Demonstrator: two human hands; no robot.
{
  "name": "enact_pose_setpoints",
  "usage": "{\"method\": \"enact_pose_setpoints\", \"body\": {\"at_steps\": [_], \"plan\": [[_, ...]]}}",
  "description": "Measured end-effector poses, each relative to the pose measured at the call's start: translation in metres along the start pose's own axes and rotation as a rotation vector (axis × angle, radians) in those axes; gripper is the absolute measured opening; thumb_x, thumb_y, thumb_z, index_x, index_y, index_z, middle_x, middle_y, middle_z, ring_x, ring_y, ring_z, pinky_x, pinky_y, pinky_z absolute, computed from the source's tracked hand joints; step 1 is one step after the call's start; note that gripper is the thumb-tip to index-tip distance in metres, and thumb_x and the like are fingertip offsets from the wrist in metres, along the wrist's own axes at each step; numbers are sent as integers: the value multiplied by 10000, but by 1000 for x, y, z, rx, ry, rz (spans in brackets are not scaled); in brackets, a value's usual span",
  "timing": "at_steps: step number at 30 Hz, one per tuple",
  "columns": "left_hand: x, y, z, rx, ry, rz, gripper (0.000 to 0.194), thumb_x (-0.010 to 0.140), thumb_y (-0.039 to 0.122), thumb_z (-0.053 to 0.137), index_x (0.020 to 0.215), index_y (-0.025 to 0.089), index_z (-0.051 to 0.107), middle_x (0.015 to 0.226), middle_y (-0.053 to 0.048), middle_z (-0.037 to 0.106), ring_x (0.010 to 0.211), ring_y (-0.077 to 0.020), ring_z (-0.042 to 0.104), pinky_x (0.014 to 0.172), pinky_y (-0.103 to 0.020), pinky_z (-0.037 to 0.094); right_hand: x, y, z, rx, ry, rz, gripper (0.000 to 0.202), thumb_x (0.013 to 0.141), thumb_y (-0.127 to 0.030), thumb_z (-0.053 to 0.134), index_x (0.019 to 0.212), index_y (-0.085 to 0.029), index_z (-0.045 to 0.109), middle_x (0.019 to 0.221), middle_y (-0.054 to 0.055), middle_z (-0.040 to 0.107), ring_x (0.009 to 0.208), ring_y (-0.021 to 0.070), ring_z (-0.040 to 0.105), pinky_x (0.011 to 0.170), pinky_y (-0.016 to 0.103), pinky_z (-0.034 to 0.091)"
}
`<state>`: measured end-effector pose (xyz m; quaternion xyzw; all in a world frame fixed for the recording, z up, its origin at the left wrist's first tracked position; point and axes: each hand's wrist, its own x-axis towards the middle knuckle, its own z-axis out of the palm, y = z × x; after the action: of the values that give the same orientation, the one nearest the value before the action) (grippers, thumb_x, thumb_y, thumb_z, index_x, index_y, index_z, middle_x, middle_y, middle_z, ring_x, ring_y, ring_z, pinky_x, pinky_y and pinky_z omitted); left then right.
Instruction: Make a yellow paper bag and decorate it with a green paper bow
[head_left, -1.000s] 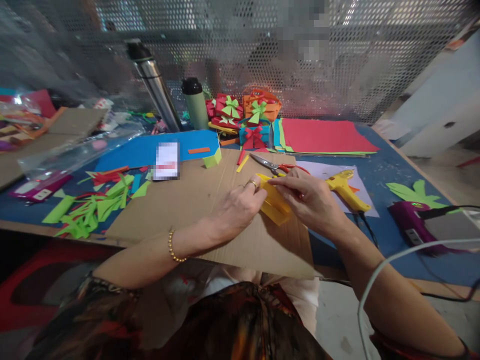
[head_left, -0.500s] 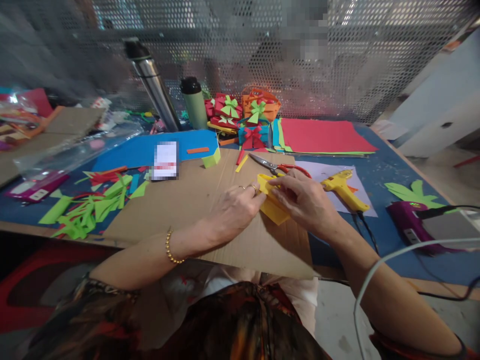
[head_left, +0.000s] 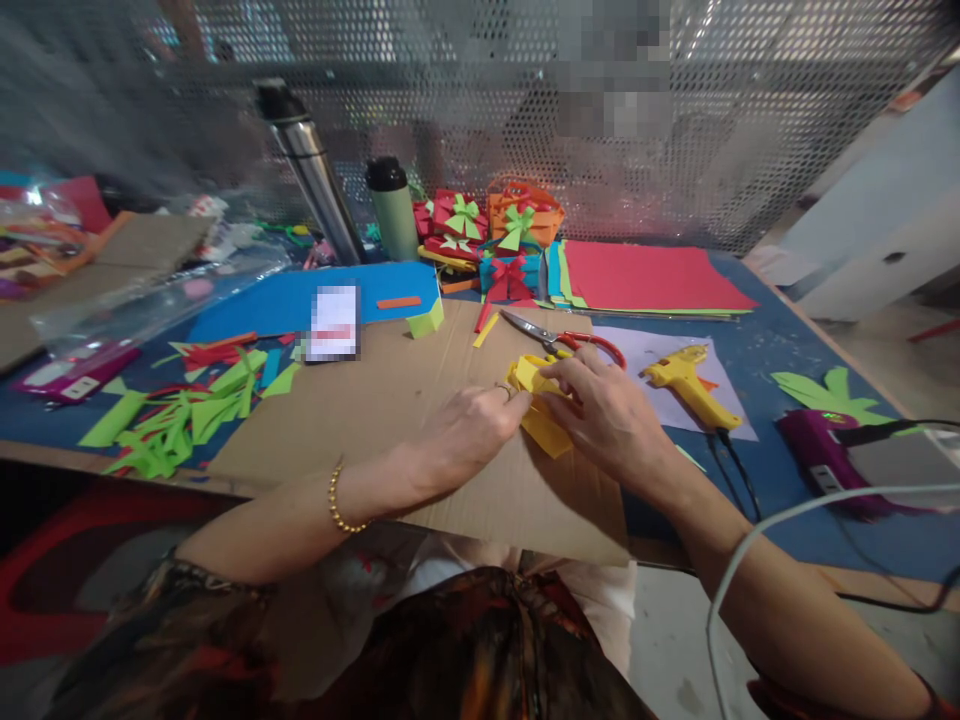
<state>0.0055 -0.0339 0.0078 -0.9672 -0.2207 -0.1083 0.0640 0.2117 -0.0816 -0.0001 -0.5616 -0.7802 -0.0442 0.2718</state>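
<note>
A folded yellow paper piece [head_left: 547,432] is held low over the cardboard sheet [head_left: 360,430], between my two hands. My left hand [head_left: 480,420] pinches its left side with thumb and fingers closed. On the other side my right hand [head_left: 600,400] grips it with bent fingers, which hide part of the folds. Just beyond lie red-handled scissors [head_left: 559,335], their blades pointing away to the left. A yellow glue gun [head_left: 691,385] rests on a pale lilac sheet [head_left: 626,345] to the right of my right hand.
Green paper scraps [head_left: 187,410] lie at left, near a blue sheet [head_left: 262,305]. Behind stand a steel flask [head_left: 311,165], a green bottle [head_left: 392,215] and small paper bags with bows [head_left: 510,270]. A red paper stack [head_left: 645,275] is at back right. A pale cable [head_left: 750,545] crosses my right forearm.
My fingers have shifted slightly on the yellow paper, and its upper part looks more bent over. Both hands stay in nearly the same place.
</note>
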Motion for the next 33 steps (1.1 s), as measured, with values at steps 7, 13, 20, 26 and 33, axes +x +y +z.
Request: {"method": "enact_pose_setpoints", "body": {"at_steps": [7, 13, 20, 26, 33], "plan": [[0, -2, -4, -23, 32, -1, 263, 1014, 16, 430, 1004, 125, 670, 779, -63, 705, 699, -186, 693, 643, -279, 545, -3, -5, -2, -43, 46, -69, 122, 965, -167, 572, 1017, -182, 682, 926, 111, 651, 771, 250, 584, 674, 350, 396], [-2, -3, -3, -50, 75, -20, 253, 1020, 31, 414, 1045, 130, 645, 791, -61, 709, 715, -180, 694, 669, -275, 542, -5, -12, -1, -26, 76, -86, 145, 941, -123, 559, 946, -212, 673, 889, 90, 637, 775, 247, 579, 684, 354, 389], [2, -4, -8, -138, 11, -94, 232, 1026, 80, 422, 1080, 137, 640, 836, -70, 730, 723, -185, 690, 657, -282, 510, -5, -17, -4, -39, 62, -86, 174, 923, -97, 551, 981, -211, 669, 895, 90, 637, 771, 245, 565, 675, 347, 379], [5, -9, -15, -189, -82, -201, 157, 1039, 206, 521, 1106, 136, 645, 874, -72, 757, 718, -204, 693, 611, -296, 451, -4, -11, -3, -38, 62, -138, 189, 923, -85, 549, 1024, -186, 673, 906, 97, 660, 762, 235, 584, 668, 340, 404], [6, -21, -18, -312, -26, -184, 169, 1049, 212, 509, 1005, 170, 668, 897, -53, 745, 776, -185, 673, 660, -290, 437, -4, -14, -4, -25, 42, -139, 183, 911, -81, 571, 999, -190, 690, 859, 80, 644, 735, 225, 572, 660, 334, 395]]}}
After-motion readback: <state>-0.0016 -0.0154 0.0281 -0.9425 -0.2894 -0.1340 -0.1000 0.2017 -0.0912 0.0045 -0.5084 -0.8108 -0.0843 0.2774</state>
